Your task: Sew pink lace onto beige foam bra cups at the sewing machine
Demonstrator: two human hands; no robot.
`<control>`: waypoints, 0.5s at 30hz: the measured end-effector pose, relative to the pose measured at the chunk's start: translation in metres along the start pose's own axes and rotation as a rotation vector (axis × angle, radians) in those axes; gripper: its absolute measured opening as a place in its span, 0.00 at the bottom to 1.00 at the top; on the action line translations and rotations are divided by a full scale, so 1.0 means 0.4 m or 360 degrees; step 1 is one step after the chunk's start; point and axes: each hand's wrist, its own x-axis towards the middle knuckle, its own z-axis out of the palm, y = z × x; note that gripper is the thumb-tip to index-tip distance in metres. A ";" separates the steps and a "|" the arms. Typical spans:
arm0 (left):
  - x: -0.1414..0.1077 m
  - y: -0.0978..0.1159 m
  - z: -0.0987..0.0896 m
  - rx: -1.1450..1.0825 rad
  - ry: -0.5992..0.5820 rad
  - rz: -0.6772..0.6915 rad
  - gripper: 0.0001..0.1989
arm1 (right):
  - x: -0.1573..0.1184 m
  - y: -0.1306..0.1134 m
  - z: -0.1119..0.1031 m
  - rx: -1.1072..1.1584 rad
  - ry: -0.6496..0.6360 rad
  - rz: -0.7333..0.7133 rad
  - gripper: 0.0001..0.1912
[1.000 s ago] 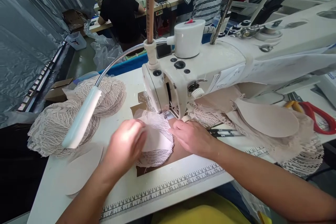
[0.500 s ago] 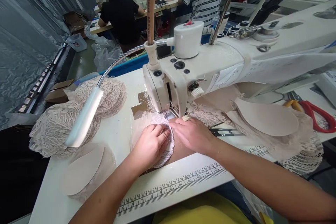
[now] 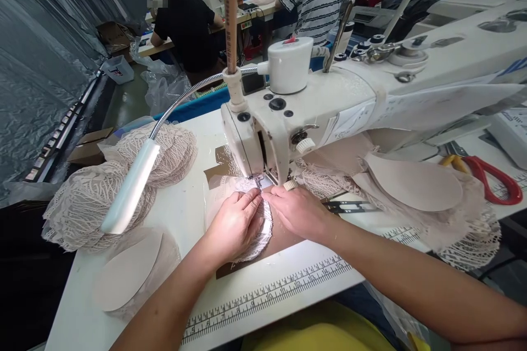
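A rounded beige lace piece [image 3: 260, 238] lies under the presser foot of the white sewing machine [image 3: 284, 115]. My left hand [image 3: 235, 225] rests on top of it, fingers bent and pressed together on the lace close to the foot. From the other side, my right hand [image 3: 298, 209] pinches the edge of the same piece, its thumb and fingertips meeting the left fingertips just in front of the needle area. The needle itself is too small to make out. Sheer fabric spreads beyond my left fingers, over a brown plate on the machine bed.
A lit gooseneck lamp [image 3: 130, 186] hangs over stacked lace pieces [image 3: 88, 203] on the left. Nearby lies a smooth oval pad [image 3: 127, 274]. To the right are another pad [image 3: 414, 182], red-handled scissors [image 3: 489, 178] and black thread snips [image 3: 349, 207]. A printed ruler [image 3: 272, 299] edges the table.
My left fingers have slid forward along the lace towards the presser foot and straightened somewhat. My right hand stays at the lace edge. The whole view has shifted slightly.
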 end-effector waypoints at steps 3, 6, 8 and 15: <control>0.003 -0.005 0.002 0.0070 0.0006 0.0030 0.19 | 0.005 -0.003 0.000 0.0000 -0.0030 0.0030 0.17; 0.004 -0.009 0.004 0.0095 0.0018 0.0058 0.18 | 0.010 -0.005 -0.002 0.0006 -0.0048 0.0043 0.18; 0.005 -0.013 0.006 0.0088 0.0029 0.0064 0.18 | 0.013 -0.006 -0.004 0.0007 -0.0057 0.0048 0.18; 0.012 -0.036 0.010 0.0014 0.0090 0.0094 0.17 | 0.017 -0.008 -0.002 -0.0008 -0.0061 0.0066 0.16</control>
